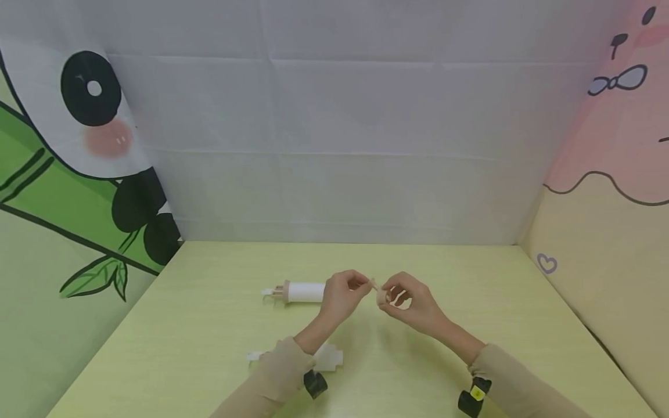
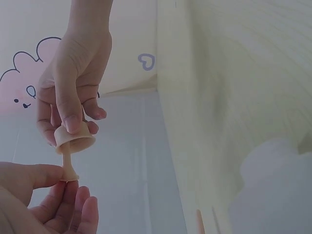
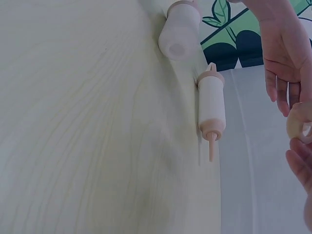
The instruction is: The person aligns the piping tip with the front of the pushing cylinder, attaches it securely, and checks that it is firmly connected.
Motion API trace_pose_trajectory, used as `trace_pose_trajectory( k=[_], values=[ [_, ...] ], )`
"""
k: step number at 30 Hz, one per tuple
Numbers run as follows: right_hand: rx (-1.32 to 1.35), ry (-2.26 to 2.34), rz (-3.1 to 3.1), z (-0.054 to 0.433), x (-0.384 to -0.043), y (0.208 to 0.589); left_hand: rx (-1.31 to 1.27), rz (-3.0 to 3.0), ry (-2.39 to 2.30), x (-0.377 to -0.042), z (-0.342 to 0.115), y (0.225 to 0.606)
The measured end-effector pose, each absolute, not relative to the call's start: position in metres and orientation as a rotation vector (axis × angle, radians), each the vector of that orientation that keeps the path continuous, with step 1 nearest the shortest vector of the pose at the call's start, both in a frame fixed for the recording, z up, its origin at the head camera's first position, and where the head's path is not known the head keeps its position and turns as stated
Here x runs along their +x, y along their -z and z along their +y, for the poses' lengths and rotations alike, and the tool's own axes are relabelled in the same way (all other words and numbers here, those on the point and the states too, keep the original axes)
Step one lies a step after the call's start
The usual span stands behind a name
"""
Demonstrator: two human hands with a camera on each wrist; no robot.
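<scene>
Above the table, both hands work close together on small beige parts. My right hand [image 1: 415, 299] holds a beige cup-shaped cap [image 2: 75, 137] between thumb and fingers, its opening tilted downward in the left wrist view. My left hand [image 1: 345, 293] pinches the flared end of a beige stem [image 2: 68, 168] between thumb and fingertips. The stem's other end reaches up to the cap's rim and overlaps it in the left wrist view. From the right wrist view, the cap shows as a rounded ring, partly cut off by the frame edge.
Behind my left hand lies a white cylinder [image 1: 305, 292] with beige ends and a thin beige tip [image 3: 211, 148]. Nearer, a white bottle-shaped body [image 3: 181, 31] lies partly behind my left sleeve in the head view. Printed cloth walls [image 1: 355, 145] enclose the table's back and sides.
</scene>
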State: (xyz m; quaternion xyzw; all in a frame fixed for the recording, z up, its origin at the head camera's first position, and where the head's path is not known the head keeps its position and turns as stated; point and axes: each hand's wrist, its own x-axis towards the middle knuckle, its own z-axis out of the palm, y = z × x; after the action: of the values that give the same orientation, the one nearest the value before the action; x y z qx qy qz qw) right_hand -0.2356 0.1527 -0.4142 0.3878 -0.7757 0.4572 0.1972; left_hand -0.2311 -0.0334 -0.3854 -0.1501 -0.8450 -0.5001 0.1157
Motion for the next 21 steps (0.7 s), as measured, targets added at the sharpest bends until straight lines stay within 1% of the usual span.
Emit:
trace_pose_trajectory(
  k=[11, 21],
  values=[
    [1.069, -1.236, -2.127, 0.141, -0.215, 0.387, -0.463, -2.481, 1.542, -0.225, -0.034, 0.384],
    [1.017, -1.316, -2.144, 0.139, -0.216, 0.389, -0.555, -2.424, 1.553, -0.223, -0.033, 0.387]
  ],
)
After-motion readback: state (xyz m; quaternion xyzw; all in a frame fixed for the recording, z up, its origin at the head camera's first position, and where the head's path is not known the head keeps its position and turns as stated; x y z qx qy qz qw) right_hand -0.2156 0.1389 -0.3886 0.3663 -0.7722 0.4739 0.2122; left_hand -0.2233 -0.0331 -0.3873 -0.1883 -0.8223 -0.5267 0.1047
